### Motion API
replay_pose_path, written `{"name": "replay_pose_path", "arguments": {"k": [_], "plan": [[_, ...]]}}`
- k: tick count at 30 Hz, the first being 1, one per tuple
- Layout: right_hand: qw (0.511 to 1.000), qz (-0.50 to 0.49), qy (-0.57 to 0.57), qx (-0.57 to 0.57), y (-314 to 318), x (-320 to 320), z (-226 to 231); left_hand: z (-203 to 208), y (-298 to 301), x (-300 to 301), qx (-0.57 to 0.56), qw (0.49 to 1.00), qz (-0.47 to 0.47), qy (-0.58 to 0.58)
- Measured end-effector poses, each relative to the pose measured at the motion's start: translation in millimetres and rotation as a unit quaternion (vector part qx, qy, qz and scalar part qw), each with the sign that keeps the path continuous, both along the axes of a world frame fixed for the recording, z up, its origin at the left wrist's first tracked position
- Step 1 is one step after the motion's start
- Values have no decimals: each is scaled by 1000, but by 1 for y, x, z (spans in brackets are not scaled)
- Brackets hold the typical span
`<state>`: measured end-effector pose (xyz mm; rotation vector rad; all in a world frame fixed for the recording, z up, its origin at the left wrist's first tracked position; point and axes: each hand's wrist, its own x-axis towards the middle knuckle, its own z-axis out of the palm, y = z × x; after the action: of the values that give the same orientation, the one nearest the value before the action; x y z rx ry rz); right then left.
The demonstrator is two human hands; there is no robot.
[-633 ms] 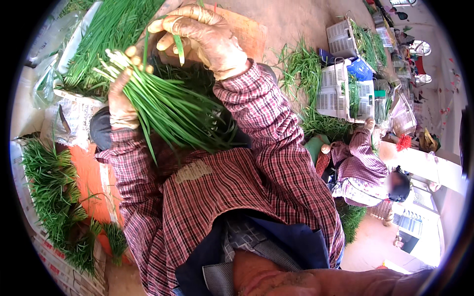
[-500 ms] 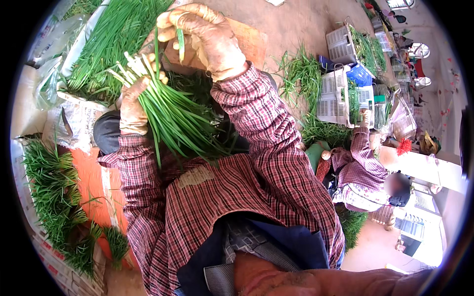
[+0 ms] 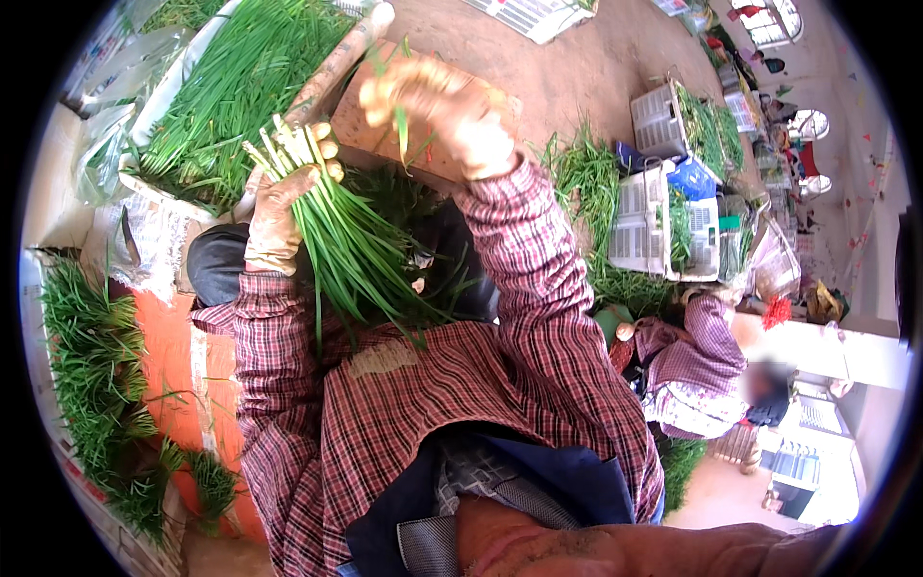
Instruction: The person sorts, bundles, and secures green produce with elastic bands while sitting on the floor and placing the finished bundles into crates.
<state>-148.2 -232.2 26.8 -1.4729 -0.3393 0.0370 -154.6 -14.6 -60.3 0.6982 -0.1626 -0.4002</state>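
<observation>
My left hand (image 3: 279,213), in a pale, stained glove, is closed around a bunch of garlic chives (image 3: 351,245). Their pale stem ends point up and away, while the green leaves hang down over my lap. To the right, my gloved right hand (image 3: 444,108) is raised apart from the bunch, over a brown wooden board (image 3: 490,88). Motion smears its fingers. Strips of green leaf (image 3: 401,127) show just by its fingertips; whether they are gripped or falling, I cannot tell.
A long container heaped with chives (image 3: 240,91) lies at the far left. More chives (image 3: 91,375) rest beside an orange surface (image 3: 173,356). White crates (image 3: 642,216) and loose leaves (image 3: 586,173) are on the floor at right. A co-worker (image 3: 692,365) sits nearby at right.
My right hand has swung right and slightly down, away from the bunch, with leaf strips beside it. My left hand has shifted slightly right, still around the chives.
</observation>
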Motion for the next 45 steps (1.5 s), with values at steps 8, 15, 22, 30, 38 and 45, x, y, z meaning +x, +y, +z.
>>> {"name": "replay_pose_path", "arguments": {"k": [8,15,22,30,38,45], "plan": [[870,50,-77,-484,3,9,2,3,-11,-10,47,997,-63,9],[830,44,-278,-482,53,44,36,-14,-33,-3,88,978,-154,-114],[893,120,-112,-419,35,37,32,-8,-30,-10,104,992,-66,-13],[975,43,-9,-218,35,-33,-49,13,-13,15,109,988,103,21],[914,-169,-79,-361,76,-51,-99,18,-38,5,-6,980,187,74],[996,-25,84,18,47,-51,-105,29,-31,16,-26,992,122,-32]]}}
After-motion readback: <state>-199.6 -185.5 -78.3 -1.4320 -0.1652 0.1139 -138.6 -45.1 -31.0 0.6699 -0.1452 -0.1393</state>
